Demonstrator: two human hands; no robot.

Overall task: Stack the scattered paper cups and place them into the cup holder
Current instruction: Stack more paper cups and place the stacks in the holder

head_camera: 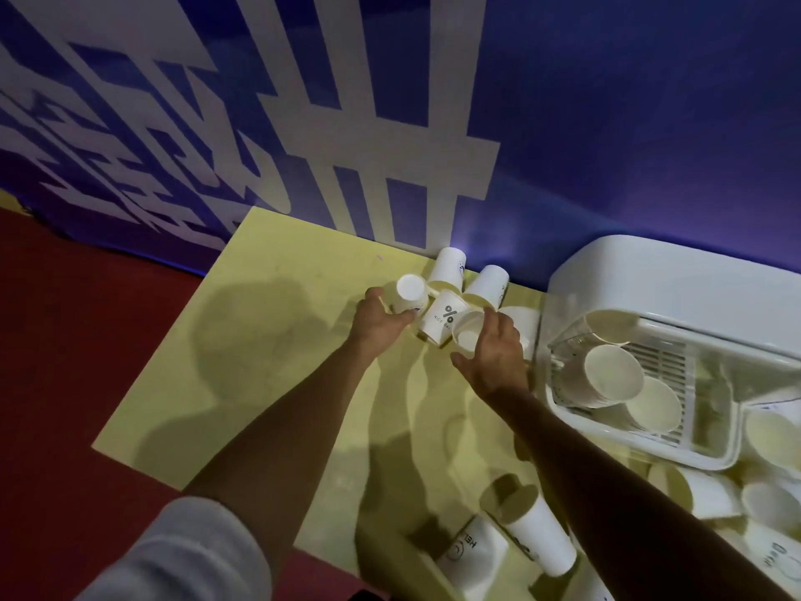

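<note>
Several white paper cups lie on a yellow table [268, 349] near the blue wall. My left hand [378, 315] grips an upside-down cup [409, 293], thumb and fingers round its side. My right hand [496, 351] holds an open cup [468, 331] lying on its side, fingers over its rim. Between my hands lies a cup with a percent sign [443, 319]. Behind it, two more cups [448, 267] [487, 285] lean by the wall. The white cup holder [641, 444] at the right holds stacked cups [613, 375].
More cups lie at the table's near edge [539, 535] [472, 553] and at the lower right [767, 505]. A white appliance housing [650, 275] rises behind the holder. Red floor [65, 362] lies to the left of the table.
</note>
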